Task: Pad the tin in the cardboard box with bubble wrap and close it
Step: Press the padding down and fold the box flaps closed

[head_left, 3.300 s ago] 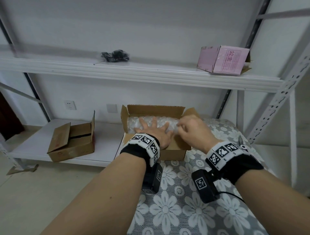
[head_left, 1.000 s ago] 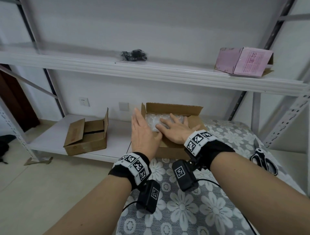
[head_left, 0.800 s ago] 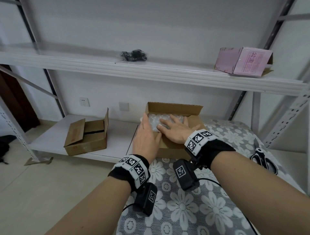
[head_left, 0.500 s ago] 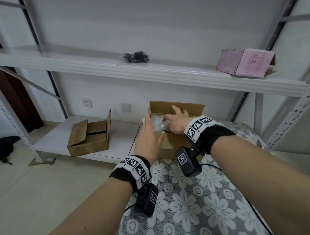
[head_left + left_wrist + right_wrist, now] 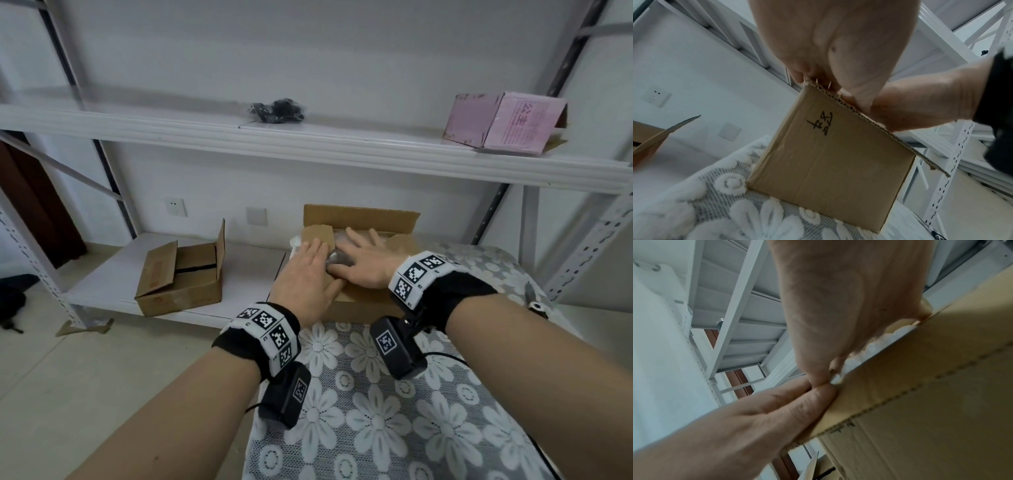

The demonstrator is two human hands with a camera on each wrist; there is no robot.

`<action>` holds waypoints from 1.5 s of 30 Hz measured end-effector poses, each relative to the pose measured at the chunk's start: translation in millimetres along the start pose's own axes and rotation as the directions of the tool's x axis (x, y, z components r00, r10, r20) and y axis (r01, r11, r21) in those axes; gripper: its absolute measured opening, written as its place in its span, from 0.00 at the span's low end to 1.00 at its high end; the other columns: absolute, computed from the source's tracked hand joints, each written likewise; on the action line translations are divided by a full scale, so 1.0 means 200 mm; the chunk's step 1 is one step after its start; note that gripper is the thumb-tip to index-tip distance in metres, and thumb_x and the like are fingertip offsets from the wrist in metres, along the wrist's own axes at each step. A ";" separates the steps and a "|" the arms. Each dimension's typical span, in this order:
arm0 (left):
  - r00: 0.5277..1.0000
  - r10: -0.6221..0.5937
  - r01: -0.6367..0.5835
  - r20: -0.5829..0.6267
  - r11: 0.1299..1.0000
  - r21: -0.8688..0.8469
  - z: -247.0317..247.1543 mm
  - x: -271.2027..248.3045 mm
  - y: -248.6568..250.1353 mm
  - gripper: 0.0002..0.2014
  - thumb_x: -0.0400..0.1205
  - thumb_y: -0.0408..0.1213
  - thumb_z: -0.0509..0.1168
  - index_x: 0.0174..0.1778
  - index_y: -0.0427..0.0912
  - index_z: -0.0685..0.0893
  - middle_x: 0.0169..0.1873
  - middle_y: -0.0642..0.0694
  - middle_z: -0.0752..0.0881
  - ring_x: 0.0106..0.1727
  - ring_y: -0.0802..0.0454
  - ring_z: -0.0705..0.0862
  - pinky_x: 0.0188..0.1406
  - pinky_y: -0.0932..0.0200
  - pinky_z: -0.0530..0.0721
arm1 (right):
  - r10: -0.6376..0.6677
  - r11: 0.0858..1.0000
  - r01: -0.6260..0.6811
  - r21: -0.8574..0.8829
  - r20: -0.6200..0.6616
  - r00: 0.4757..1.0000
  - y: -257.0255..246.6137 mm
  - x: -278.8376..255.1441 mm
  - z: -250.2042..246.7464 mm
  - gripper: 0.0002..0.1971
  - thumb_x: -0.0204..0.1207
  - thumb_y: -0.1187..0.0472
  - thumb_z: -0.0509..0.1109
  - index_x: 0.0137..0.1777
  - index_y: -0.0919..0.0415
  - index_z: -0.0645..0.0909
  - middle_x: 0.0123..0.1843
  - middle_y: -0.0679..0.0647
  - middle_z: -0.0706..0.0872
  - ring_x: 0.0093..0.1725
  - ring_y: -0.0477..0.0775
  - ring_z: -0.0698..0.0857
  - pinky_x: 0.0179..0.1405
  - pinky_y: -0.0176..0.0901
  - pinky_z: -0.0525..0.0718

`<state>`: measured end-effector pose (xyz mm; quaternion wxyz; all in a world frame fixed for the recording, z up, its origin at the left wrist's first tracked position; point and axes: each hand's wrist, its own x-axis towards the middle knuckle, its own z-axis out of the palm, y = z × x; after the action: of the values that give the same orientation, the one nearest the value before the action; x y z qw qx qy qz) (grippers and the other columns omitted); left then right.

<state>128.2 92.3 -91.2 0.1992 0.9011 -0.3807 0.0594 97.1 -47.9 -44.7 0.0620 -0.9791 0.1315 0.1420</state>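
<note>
The cardboard box (image 5: 363, 303) stands at the far edge of the floral cloth, its back flap upright. My left hand (image 5: 306, 274) lies flat on the left flap (image 5: 317, 234), which is folded inward over the box. My right hand (image 5: 368, 262) rests beside it with its fingers spread, pressing on the top. A bit of bubble wrap (image 5: 337, 258) shows between the hands, and more bubble wrap (image 5: 879, 344) shows under the right palm. In the left wrist view the box front (image 5: 828, 154) bears handwriting. The tin is hidden.
A second open cardboard box (image 5: 181, 274) sits on the low white shelf at left. The upper shelf carries a pink box (image 5: 503, 121) and a black bagged item (image 5: 277, 111). Scissors (image 5: 534, 301) lie on the floral cloth (image 5: 376, 411) at right.
My left hand has swung the left flap from upright down over the box. My right hand has dropped from the back flap to lie flat on the top.
</note>
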 end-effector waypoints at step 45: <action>0.906 -0.119 0.119 0.406 0.993 0.025 -0.29 0.27 0.04 0.25 0.79 0.57 0.65 0.69 0.48 0.80 0.63 0.47 0.84 0.62 0.48 0.81 0.62 0.54 0.78 | -0.027 0.930 0.117 0.348 -0.253 0.967 0.35 -0.25 -0.10 0.20 0.78 0.43 0.66 0.61 0.56 0.84 0.56 0.45 0.84 0.56 0.49 0.82 0.55 0.41 0.78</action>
<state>161.8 74.7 -22.5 0.1190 0.9152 -0.3581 -0.1416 35.9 -106.4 -16.6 0.2290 -0.9653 0.1254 -0.0080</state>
